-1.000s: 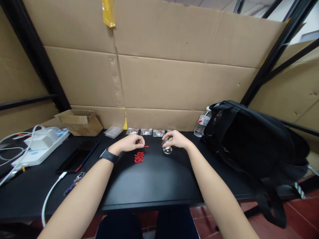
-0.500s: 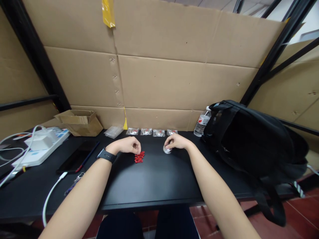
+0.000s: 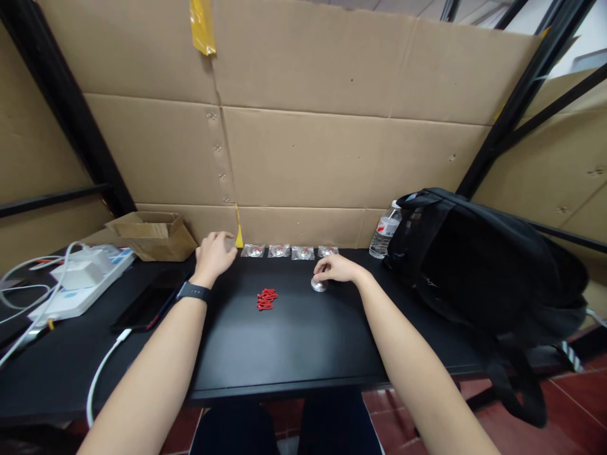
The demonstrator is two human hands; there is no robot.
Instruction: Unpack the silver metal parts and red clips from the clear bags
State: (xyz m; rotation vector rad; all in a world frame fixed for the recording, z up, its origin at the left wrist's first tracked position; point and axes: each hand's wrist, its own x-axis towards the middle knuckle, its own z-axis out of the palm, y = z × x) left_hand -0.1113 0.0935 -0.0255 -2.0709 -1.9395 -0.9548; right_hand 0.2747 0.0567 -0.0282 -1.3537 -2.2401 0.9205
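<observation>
My left hand (image 3: 214, 258) is at the back of the table, over the clear plastic bags (image 3: 231, 242), which it mostly covers. Its fingers reach forward and look apart; whether they touch the bags is hard to see. My right hand (image 3: 334, 268) is closed, thumb and fingers pinching a small round silver piece (image 3: 319, 286) that rests on the table. Between the hands lies a bunch of red clip-like pieces (image 3: 267, 299). Along the cardboard wall stand several small clear packets (image 3: 302, 253) in a row, each with something silver and red inside.
An open cardboard box (image 3: 159, 239), a white power strip (image 3: 85, 284) with cables and a dark phone (image 3: 149, 300) are on the left. To the right are a water bottle (image 3: 385, 232) and a large black backpack (image 3: 484, 272). Cardboard (image 3: 308, 158) closes off the back.
My left hand has left the red pieces and moved back and left to the clear plastic bags, its fingers opening. The right hand stays at the silver piece.
</observation>
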